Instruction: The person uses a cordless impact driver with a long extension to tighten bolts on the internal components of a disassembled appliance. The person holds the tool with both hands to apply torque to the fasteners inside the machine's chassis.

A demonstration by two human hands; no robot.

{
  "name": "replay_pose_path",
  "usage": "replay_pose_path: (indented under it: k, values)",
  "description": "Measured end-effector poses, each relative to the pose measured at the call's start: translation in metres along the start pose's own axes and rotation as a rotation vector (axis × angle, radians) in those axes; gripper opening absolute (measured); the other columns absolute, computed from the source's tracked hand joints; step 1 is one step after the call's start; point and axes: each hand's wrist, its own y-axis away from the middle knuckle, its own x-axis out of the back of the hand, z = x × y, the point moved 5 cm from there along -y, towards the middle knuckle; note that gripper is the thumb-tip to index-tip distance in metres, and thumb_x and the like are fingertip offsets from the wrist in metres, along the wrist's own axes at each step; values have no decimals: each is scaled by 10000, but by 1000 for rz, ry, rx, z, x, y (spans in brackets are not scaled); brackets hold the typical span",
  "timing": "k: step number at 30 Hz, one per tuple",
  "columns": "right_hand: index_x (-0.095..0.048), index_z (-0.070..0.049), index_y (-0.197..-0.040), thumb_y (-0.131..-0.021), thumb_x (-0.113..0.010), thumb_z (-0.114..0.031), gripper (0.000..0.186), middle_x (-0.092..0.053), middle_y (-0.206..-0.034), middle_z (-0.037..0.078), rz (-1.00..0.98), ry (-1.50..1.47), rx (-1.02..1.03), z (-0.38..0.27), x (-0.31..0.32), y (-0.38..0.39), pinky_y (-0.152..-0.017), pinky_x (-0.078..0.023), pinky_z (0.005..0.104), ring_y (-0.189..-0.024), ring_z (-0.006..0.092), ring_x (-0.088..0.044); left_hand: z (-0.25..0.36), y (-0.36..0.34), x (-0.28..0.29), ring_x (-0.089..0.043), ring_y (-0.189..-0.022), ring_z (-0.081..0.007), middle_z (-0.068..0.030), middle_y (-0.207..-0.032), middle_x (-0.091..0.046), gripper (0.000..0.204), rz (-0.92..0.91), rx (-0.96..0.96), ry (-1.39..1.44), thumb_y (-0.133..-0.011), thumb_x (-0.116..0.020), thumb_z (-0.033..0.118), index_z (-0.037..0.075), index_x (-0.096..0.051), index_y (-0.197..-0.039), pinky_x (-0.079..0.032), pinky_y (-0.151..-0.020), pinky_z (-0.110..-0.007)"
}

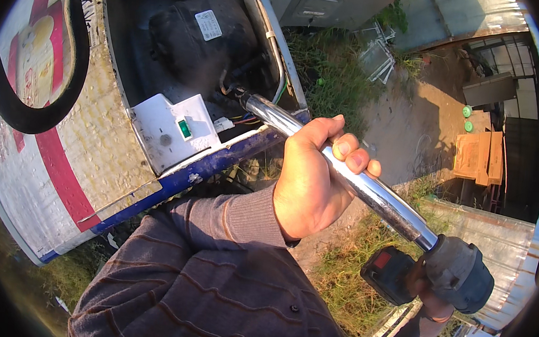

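My left hand (316,182) is wrapped palm-up round the long chrome tube (375,196) of a cordless power tool. At the tube's lower right end is the tool's dark body (461,272) with a black battery pack (389,274). My right hand (435,303), partly hidden by the tool, grips it behind the battery. The tube's dark tip reaches into an appliance's open compartment, close to a short bent pipe (225,84) beside a black compressor (204,30). Whether the tip touches the pipe, I cannot tell. Near it lies a white plastic panel (158,131) with a green switch (184,128).
The appliance has a white, red-striped side (65,184) and a blue edge (199,179). A thick black curved tube (33,118) hangs over it. Thin wires (248,121) run beside the compartment's rim. Grass, a grey metal cabinet (314,6) and cardboard boxes (479,156) are farther off.
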Motion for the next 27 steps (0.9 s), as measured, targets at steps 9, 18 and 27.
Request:
replay_pose_path:
  k: [9,18,27]
  values:
    - [-610,-77,-831,-908,-758,-343,314,-597,-707,33,27,188,163,-12,0,-3,-619,-458,322,-661,181,-588,-1,-1,0,-456,-612,-182,-2,-605,-388,357,9,-11,-20,-997,-495,223,155,-398,-660,-494,-723,-421]
    - [-592,-87,-996,-910,-729,-217,209,-607,-866,17,-23,-35,90,-13,13,-3,-717,-458,309,-784,163,-569,-1,-2,2,-462,-613,-185,2,-609,-390,351,13,-8,-34,-999,-501,223,151,-412,-667,-505,-728,-431]
    - [-665,-124,-1117,-941,-684,-263,225,-649,-932,-12,268,-115,207,-20,13,-5,-788,-502,307,-873,161,-634,-2,-5,2,-470,-615,-184,3,-614,-407,341,15,-13,-8,-996,-506,211,146,-422,-672,-499,-724,-433]
